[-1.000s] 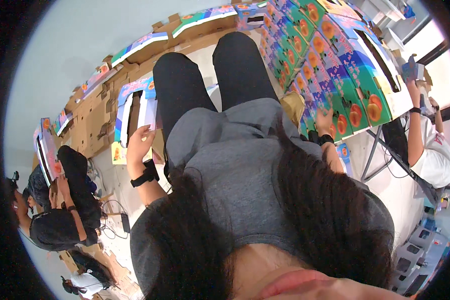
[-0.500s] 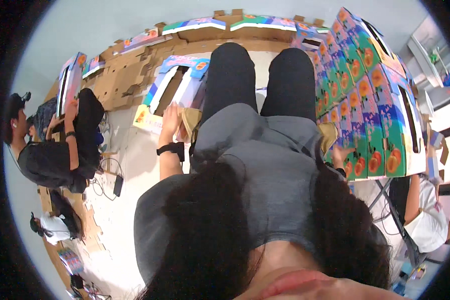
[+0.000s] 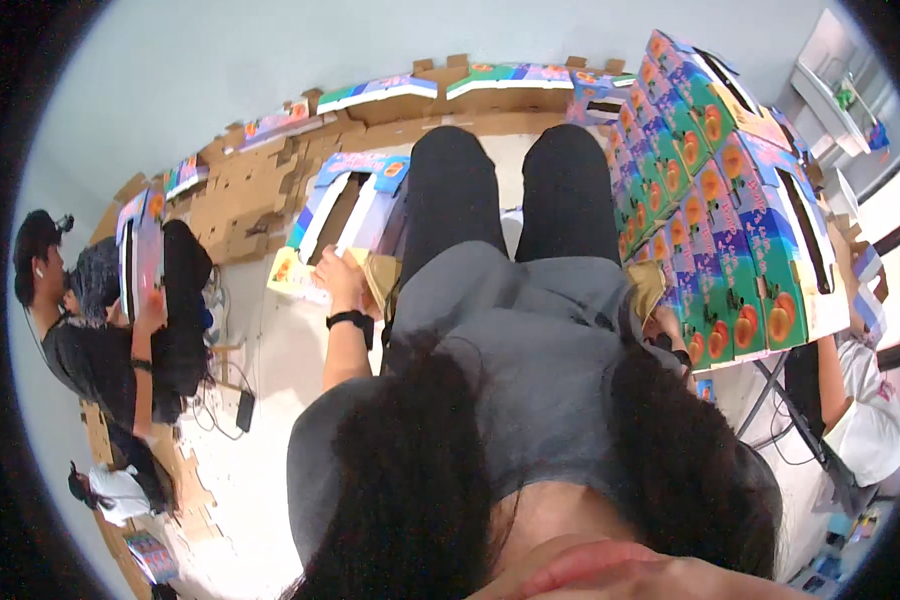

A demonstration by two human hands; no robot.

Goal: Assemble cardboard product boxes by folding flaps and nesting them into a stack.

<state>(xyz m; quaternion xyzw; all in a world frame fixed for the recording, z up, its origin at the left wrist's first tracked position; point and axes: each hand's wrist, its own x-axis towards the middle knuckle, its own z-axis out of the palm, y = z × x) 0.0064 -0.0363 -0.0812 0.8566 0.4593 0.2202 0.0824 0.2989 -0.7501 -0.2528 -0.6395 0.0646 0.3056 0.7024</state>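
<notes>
At my left side stands a fruit-printed carton with a long open slot along its top. My left hand lies on its near edge, with the fingers bent over the rim. On my right, my right hand is low beside a tall stack of folded fruit-printed cartons, close to its near left corner. The fingers of that hand are mostly hidden and blurred. Tan corners show by both my hips, one of them next to my left hand.
Flattened brown cardboard and printed cartons line the wall ahead. At the left a seated person holds a slotted carton. Another person in white is beyond the stack, near a dark stand. A cable with a black block lies on the floor.
My right hand has drawn back from the stack's face toward my hip. The left hand stays on the carton, its fingers more bent. The view has tilted slightly.
</notes>
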